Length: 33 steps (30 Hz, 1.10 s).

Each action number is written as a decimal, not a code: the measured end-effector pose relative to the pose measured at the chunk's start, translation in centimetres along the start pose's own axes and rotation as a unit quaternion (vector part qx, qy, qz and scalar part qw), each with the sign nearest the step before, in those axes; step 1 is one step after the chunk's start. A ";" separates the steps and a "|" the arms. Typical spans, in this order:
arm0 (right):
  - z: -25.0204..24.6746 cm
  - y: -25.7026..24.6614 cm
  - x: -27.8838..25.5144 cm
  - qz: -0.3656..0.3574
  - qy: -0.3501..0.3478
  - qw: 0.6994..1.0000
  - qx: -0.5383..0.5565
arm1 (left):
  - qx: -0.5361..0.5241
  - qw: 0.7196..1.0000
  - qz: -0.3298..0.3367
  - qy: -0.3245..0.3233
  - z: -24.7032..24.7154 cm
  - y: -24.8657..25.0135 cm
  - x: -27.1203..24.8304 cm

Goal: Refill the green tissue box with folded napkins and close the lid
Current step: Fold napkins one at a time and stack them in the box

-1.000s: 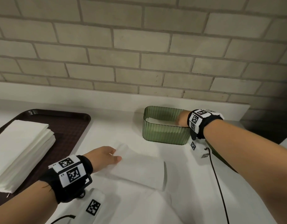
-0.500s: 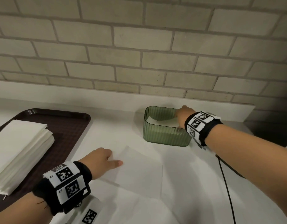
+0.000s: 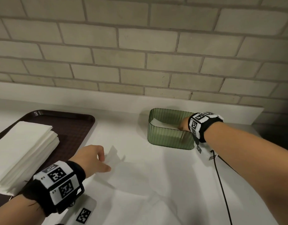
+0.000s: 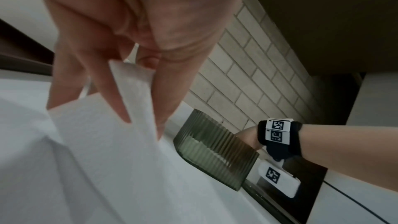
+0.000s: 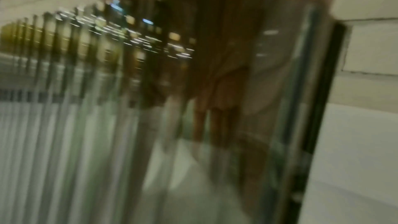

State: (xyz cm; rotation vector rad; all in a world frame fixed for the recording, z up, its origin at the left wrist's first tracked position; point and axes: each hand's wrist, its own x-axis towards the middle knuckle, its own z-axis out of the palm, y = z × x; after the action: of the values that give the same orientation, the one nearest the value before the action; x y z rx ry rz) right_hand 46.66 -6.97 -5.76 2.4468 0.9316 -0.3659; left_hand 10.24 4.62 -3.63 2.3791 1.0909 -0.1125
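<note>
The green ribbed tissue box [image 3: 170, 137] stands open-topped by the wall, with white napkins [image 3: 162, 123] lying inside. My right hand [image 3: 182, 126] reaches down into its right end. Through the blurred box wall [image 5: 64, 91] in the right wrist view, its fingers [image 5: 215, 108] point straight down onto the napkins. My left hand [image 3: 106, 161] is on the counter in front and pinches the edge of a loose white napkin [image 3: 115, 157], raising that edge. In the left wrist view the napkin [image 4: 120, 108] sits between thumb and fingers, and the box [image 4: 215, 156] is beyond.
A brown tray [image 3: 75, 127] at the left carries a tall stack of folded napkins [image 3: 21, 148]. More white paper [image 3: 140, 200] is spread on the near counter. A dark flat panel [image 4: 312, 176] lies just right of the box. A black cable [image 3: 221, 184] trails under my right arm.
My left hand went from lying on the loose napkin to pinching and lifting its edge. My right hand sank deeper into the right end of the box.
</note>
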 end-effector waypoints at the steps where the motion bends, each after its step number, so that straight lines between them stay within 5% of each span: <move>1: 0.1 -0.3 -0.6 -0.007 0.001 1.000 0.017 | 0.005 1.000 -0.003 -0.004 0.0 -0.1 0.0; 4: -2.0 -1.4 -1.7 0.005 0.003 0.998 0.069 | 0.012 1.000 -0.009 -0.015 -0.1 -0.4 0.2; 7: -0.6 0.7 3.5 0.017 -0.063 0.997 0.042 | 0.018 0.999 -0.002 -0.036 -0.1 -0.4 0.1; 10: 4.3 3.2 13.8 -0.031 -0.032 0.999 -0.003 | 0.021 0.997 0.008 -0.080 0.2 -0.5 0.3; 12: 4.6 3.2 12.7 -0.029 -0.041 0.999 -0.012 | 0.002 0.994 0.006 -0.105 0.4 -0.7 0.4; 17: -2.0 0.5 -4.6 -0.043 -0.010 0.997 0.064 | -0.077 0.990 0.041 -0.110 -1.4 0.2 0.5; 23: -2.6 2.1 -9.2 -0.110 0.108 0.971 0.182 | -0.178 0.966 0.158 -0.100 -5.8 5.0 -0.9; 29: -0.4 3.5 -12.8 -0.137 0.222 0.889 0.377 | -0.257 0.937 0.227 -0.062 -7.9 11.5 -0.1; 31: 0.1 3.6 -14.2 -0.113 0.187 0.811 0.543 | -0.286 0.931 0.225 -0.041 -7.6 13.4 1.0; 33: 0.2 3.4 -15.8 -0.111 0.109 0.698 0.699 | -0.336 0.920 0.200 -0.040 -6.7 15.0 2.5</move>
State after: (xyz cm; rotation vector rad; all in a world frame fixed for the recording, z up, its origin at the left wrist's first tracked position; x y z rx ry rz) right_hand 37.35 -17.91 1.72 3.7811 1.3224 -1.2776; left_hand 21.89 1.41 7.72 1.8862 0.4673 0.2676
